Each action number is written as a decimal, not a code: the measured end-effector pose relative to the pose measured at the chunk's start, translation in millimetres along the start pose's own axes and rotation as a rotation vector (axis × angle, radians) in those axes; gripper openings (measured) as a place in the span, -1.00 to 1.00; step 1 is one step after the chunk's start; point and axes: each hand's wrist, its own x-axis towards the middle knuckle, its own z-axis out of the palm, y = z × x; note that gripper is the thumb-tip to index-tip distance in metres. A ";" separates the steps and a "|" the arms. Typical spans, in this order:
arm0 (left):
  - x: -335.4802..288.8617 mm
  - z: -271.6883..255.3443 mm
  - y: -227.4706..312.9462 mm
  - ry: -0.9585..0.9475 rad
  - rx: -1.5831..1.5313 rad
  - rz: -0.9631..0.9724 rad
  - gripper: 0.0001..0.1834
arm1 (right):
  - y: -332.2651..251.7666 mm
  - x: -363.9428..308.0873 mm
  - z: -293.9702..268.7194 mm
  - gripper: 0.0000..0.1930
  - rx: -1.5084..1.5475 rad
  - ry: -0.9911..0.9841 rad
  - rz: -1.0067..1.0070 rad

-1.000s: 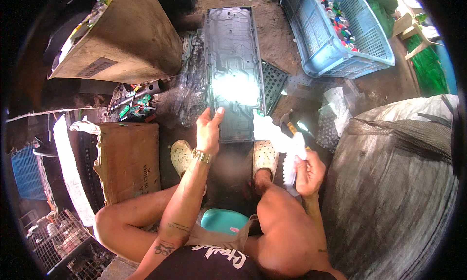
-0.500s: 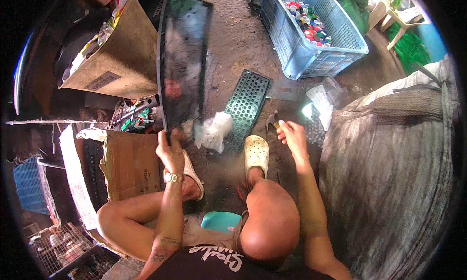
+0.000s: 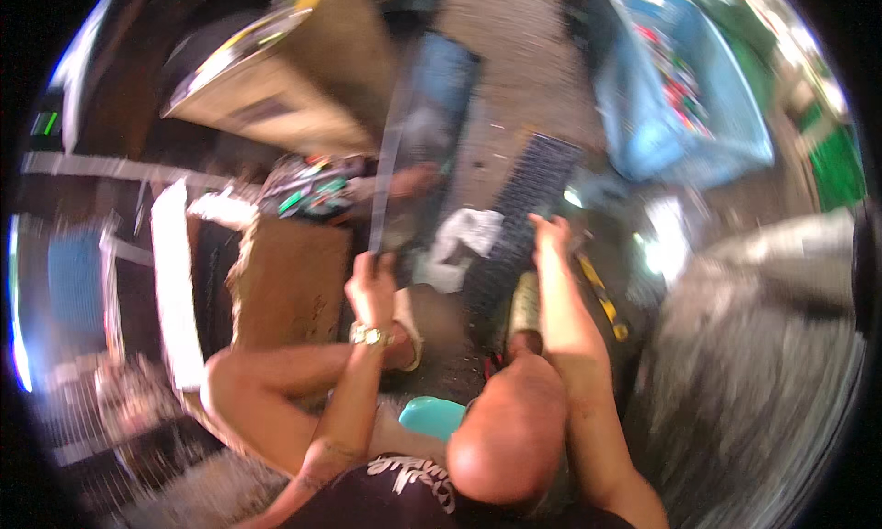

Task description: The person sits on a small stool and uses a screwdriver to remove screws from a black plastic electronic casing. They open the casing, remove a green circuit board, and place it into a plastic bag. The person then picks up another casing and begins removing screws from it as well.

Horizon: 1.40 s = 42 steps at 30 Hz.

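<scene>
Head view, blurred: left hand (image 3: 370,286) grips dark panel (image 3: 413,143) by its lower edge, upright. Right hand (image 3: 549,232) rests on black grille (image 3: 528,208) beside panel; grip unclear.

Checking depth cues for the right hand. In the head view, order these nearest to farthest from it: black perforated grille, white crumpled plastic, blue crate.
From the right hand:
1. Black perforated grille, touching or just under the fingers.
2. White crumpled plastic, on the ground to its left.
3. Blue crate, up and right, farthest.
</scene>
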 end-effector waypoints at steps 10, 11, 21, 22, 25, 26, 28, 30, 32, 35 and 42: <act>-54.8 23.4 -14.2 -0.004 -0.346 -0.313 -0.78 | -291.5 -209.6 -166.6 -0.17 0.054 -0.249 -0.827; -64.8 23.3 -8.5 -0.027 -0.221 -0.336 -0.77 | -312.3 -248.0 -177.0 -0.14 -0.161 -0.190 -0.985; -130.9 2.0 26.7 -0.022 -0.152 -0.122 -0.75 | -399.8 -547.5 -55.3 -0.22 -0.254 -0.773 -1.314; -134.5 -1.4 28.6 -0.024 -0.170 -0.100 -0.77 | -409.2 -574.5 -29.1 -0.22 -0.029 -0.979 -1.216; -145.3 -11.3 38.6 -0.076 -0.210 -0.092 -0.79 | -438.3 -661.8 54.3 -0.46 0.088 -1.372 -1.099; -148.5 -14.6 42.1 -0.120 -0.210 -0.079 -0.78 | -444.7 -693.7 87.3 -0.38 0.025 -1.479 -1.021; -149.3 -20.4 48.0 -0.220 -0.175 -0.079 -0.78 | -434.9 -752.4 146.3 -0.33 -0.124 -1.844 -0.904; -149.6 -23.9 51.8 -0.201 -0.192 -0.050 -0.78 | -401.4 -787.4 182.8 -0.39 -0.352 -1.868 -0.876; -151.8 -22.8 55.2 -0.185 -0.209 -0.049 -0.79 | -354.3 -801.1 202.5 -0.39 -0.588 -1.715 -1.062; -154.8 -14.1 53.1 -0.159 -0.233 -0.076 -0.79 | -334.1 -773.7 194.7 -0.38 -0.749 -1.830 -1.095; -159.3 10.6 37.4 -0.115 -0.322 -0.053 -0.80 | -384.7 -632.5 65.2 -0.56 -0.604 -1.394 -1.045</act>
